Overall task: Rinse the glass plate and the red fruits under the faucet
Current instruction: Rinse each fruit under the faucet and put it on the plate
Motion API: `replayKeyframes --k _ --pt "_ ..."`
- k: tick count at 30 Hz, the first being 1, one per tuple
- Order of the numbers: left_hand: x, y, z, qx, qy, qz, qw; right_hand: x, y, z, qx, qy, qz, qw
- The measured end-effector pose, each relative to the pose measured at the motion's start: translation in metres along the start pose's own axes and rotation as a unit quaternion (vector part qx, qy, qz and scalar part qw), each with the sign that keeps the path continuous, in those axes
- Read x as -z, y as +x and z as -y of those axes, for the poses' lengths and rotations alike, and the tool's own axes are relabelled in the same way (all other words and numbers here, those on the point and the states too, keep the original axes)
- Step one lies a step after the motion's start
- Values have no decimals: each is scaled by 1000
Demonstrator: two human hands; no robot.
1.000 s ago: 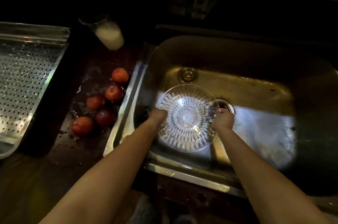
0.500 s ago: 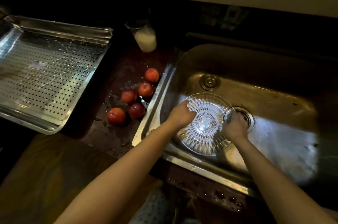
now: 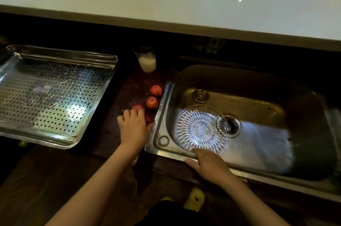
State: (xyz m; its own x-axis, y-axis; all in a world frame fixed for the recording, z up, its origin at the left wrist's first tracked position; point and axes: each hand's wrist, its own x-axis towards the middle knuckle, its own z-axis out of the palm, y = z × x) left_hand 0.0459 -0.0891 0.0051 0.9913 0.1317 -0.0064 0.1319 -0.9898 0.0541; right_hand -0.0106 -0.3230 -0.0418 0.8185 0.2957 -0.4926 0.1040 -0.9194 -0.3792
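The cut-glass plate (image 3: pixel 201 129) lies tilted in the steel sink (image 3: pixel 258 85), near its left wall. My right hand (image 3: pixel 208 165) grips the plate's near rim, thumb on the sink's front edge. On the wet dark counter left of the sink lie the red fruits; two of them (image 3: pixel 156 90) (image 3: pixel 152 102) are in plain sight. My left hand (image 3: pixel 134 128) lies over the others with fingers stretched, fingertips touching one fruit (image 3: pixel 138 106), while another (image 3: pixel 149 118) peeks out beside the palm. No faucet is in view.
A perforated steel tray (image 3: pixel 55 96) stands at the left. A cup of white liquid (image 3: pixel 147 62) sits behind the fruits. The drain (image 3: pixel 233 124) is just right of the plate, where something clear and round glints. A white ledge (image 3: pixel 166 4) overhangs the back.
My left hand has let go of the plate and moved left onto the fruits. My right hand has shifted from the plate's right edge to its near rim. My head has tilted up.
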Motion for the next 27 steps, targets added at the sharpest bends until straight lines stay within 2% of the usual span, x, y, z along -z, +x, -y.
replayKeyframes --k 6,14,17,19,21,23,25,27 --pt "-11 7 1 -33 -27 -11 999 -10 -1 0 -16 -24 -62 998" --pt "-6 9 1 -42 -110 -21 993 -16 0 -1 -27 -27 -89 995" --pt "9 5 -12 -80 -175 -38 981 -16 -4 1 -32 -40 -113 992" --pt "22 2 -28 -123 -252 -39 959 -14 -5 3 -30 -27 -112 993" --pt "33 -2 -48 -177 -324 -25 929 -7 -7 1 -22 30 -78 996" --pt "43 -4 -74 -227 -376 0 898 6 -12 -6 -21 165 -53 985" --pt "51 -6 -105 -271 -399 28 875 27 -23 -22 -40 302 -101 947" --pt "57 -6 -140 -308 -414 56 855 57 -38 -43 -53 418 -180 889"
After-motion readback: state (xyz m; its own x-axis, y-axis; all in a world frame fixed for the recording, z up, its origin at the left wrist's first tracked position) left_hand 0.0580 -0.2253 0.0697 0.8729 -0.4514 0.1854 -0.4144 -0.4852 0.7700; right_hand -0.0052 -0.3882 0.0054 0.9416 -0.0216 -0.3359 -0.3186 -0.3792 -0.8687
